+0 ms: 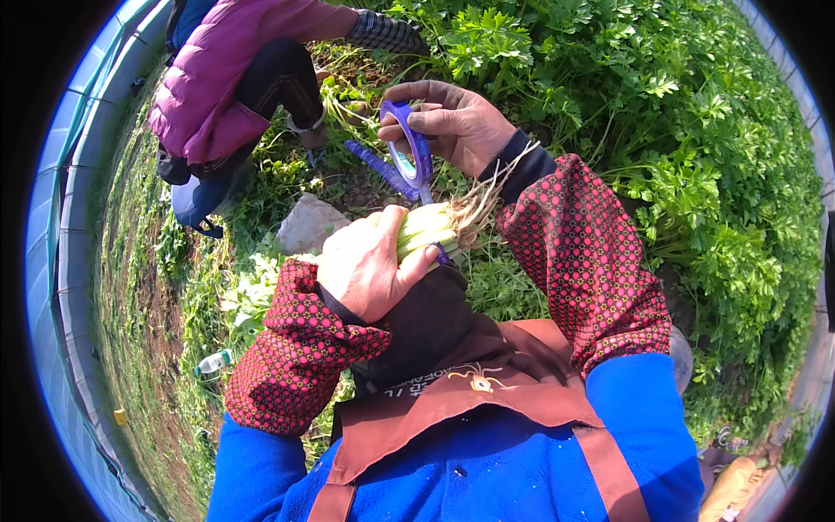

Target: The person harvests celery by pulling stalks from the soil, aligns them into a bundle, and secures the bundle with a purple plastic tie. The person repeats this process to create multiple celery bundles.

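Observation:
A bundle of celery (424,226), pale stalks with stringy roots, is gripped by my left hand (365,264) above my knee. Its roots point up and to the right, and the leaves (254,287) spread out on the other side of the hand. My right hand (450,124) holds a roll of purple tape (412,153) by its rim, beyond the bundle. From the roll a short strip of tape (426,194) runs down to the stalks. Purple tape (443,254) also shows on the near side of the bundle, close to my left thumb.
A co-worker in a purple jacket (209,85) crouches at the upper left. Dense celery plants (704,176) grow on the right. Beyond my hands lie a purple ribbed strip (381,169) and a pale stone-like lump (312,223). A plastic bottle (212,362) rests on the ground at left.

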A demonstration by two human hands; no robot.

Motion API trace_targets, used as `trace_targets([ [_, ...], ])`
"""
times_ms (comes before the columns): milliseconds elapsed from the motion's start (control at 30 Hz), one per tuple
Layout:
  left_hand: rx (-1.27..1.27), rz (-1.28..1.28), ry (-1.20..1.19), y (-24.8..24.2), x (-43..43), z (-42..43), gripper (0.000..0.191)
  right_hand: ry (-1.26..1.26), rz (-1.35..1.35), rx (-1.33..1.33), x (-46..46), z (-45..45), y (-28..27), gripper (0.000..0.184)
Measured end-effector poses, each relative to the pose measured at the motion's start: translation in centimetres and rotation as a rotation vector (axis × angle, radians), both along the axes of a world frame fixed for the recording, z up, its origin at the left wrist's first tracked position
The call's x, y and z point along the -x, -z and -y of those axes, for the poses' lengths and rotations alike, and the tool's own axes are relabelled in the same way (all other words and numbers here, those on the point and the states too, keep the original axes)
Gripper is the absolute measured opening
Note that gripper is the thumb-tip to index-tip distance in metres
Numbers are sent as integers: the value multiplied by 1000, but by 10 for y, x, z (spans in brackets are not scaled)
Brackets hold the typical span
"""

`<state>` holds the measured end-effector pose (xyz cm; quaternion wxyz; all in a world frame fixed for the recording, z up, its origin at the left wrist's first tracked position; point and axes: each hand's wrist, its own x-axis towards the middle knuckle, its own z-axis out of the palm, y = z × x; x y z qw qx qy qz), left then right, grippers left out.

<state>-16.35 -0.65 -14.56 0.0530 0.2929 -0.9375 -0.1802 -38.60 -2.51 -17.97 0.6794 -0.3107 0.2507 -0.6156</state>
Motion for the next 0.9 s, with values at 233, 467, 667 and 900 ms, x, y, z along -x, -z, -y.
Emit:
trace_targets([
  [233, -67, -104, 125, -3, -5, 1, 52, -85, 5, 190, -44, -157, -68, 46],
  [467, 87, 34, 50, -10, -13, -15, 48, -140, 379, -244, -83, -225, -15, 95],
  [667, 199, 13, 94, -15, -11, -30, 50, -16, -116, -384, -54, -201, -62, 16],
  [900, 317, 20, 179, -15, -6, -40, 54, 108, -405, -335, 6, -95, -98, 23],
])
